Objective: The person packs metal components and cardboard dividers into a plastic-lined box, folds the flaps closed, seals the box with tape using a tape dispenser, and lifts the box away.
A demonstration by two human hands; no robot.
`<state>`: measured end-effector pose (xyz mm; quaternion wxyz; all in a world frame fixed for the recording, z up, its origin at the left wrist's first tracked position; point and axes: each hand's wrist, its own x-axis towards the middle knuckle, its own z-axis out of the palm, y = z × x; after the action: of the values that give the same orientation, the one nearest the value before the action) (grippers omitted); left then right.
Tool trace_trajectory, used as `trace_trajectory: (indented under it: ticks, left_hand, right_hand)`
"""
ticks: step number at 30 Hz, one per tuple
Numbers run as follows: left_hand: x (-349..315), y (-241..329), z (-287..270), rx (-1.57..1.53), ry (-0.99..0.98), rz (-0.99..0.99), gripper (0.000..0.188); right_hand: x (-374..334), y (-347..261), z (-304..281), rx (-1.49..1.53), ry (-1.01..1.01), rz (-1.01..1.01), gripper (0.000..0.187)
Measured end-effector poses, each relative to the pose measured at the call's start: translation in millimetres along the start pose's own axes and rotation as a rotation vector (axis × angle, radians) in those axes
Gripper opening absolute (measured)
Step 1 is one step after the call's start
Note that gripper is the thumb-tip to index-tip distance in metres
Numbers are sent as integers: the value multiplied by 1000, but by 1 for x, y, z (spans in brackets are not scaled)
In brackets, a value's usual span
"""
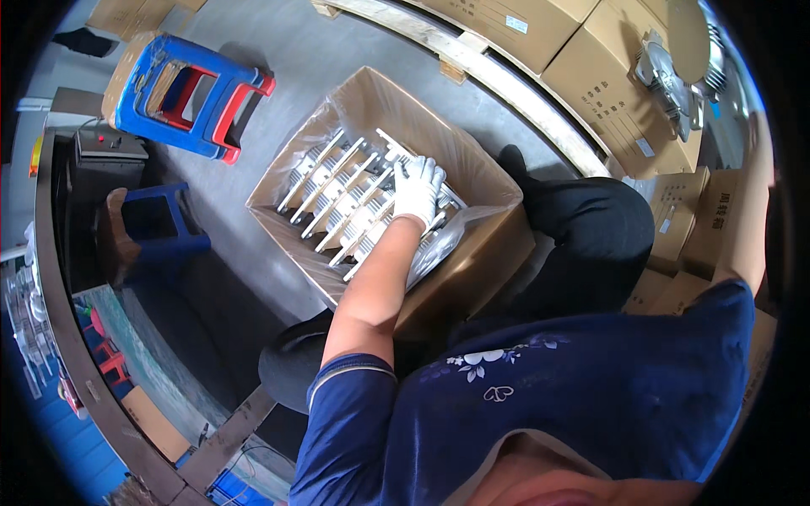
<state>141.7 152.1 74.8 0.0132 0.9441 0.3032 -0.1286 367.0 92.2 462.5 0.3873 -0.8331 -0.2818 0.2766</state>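
My left hand [418, 192], in a white glove, reaches down into an open cardboard box [485, 190] lined with clear plastic. Its fingers are stretched and slightly apart, lying over the upper right of the packed parts. Several finned silver metal castings [342, 198] stand in rows in the box, their flat plates on edge. At the far right my right arm [753, 181] is raised toward the picture's rim. My right hand [732, 122] is mostly lost in the dark edge there, apparently gripping a finned metal casting [668, 80] held up before stacked cartons.
A blue and red plastic stool [198, 97] stands beyond the box on the left, another blue stool [164, 221] nearer. Closed cartons [603, 101] sit on a wooden pallet [413, 25] at the far right. A dark bench frame [76, 337] runs along the left; my knees flank the box.
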Motion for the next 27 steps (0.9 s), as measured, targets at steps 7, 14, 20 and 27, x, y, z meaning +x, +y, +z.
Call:
trace_trajectory:
  ticks: [7, 14, 20, 27]
  left_hand:
    - [26, 44, -1, -68, 92, -15, 46]
    - [15, 37, -4, -134, 104, -59, 43]
    - [12, 34, -3, -188, 7, -43, 49]
    - [7, 28, -7, -230, 34, -29, 52]
  right_hand:
    - [93, 127, -119, 556, -260, -324, 44]
    - [67, 127, 114, -219, -437, -521, 44]
    - [116, 199, 196, -231, -416, -239, 50]
    - [141, 245, 218, -185, -398, -208, 57]
